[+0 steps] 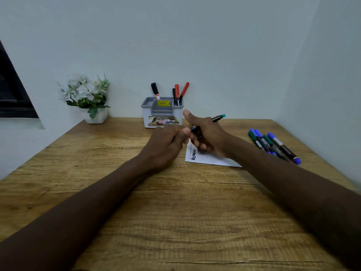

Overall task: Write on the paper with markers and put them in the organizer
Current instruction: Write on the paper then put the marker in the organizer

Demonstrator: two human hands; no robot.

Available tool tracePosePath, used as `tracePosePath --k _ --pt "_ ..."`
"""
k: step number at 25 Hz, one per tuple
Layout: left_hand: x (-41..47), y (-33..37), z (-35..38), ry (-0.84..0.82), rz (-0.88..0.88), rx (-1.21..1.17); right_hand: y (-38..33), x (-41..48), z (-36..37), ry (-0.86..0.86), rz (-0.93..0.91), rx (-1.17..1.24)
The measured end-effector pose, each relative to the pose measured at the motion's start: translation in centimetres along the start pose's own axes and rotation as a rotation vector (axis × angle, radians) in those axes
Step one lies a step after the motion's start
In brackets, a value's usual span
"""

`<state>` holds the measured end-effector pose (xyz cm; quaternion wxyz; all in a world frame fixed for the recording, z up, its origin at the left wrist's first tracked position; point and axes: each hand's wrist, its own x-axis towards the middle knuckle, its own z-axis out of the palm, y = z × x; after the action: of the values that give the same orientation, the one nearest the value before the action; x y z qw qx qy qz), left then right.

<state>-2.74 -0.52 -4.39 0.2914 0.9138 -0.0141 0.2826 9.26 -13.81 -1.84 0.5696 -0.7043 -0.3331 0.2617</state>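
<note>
Weighing little by the look of it, the slim black plastic marker with a teal end (216, 118) was judged rigid, smooth and apt to roll. It would best be taken round mid-barrel, with the near end pinched for capping.

- **Position:** held in the air past the table's middle, above the paper, teal end angled toward the far right corner.
- **Right hand (207, 133):** fingers curled round the barrel, thumb raised clear.
- **Left hand (166, 145):** fingers curled, thumb and fingertips pinching the marker's near end. Whether a cap sat there could not be told.
- **White paper sheet (211, 160):** flat beneath the right hand, bearing black lettering.
- **Grey-and-white plastic organizer (150, 116):** at the far edge, holding upright black and red markers (176, 92).
- **Loose blue and green markers (273, 143):** bunched by the right edge of the wooden table (175, 212).
- **White potted flowers (88, 96):** far left corner.
</note>
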Motion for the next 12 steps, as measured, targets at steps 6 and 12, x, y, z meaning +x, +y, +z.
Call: tracePosePath --k 6,12 --pt "0.2 -0.3 -1.4 -0.294 -0.310 -0.398 -1.5 -0.3 -2.4 -0.225 0.086 0.054" --pt "0.4 -1.3 -2.1 -0.152 -0.315 -0.312 -0.4 0.1 -7.8 -0.085 0.015 0.193"
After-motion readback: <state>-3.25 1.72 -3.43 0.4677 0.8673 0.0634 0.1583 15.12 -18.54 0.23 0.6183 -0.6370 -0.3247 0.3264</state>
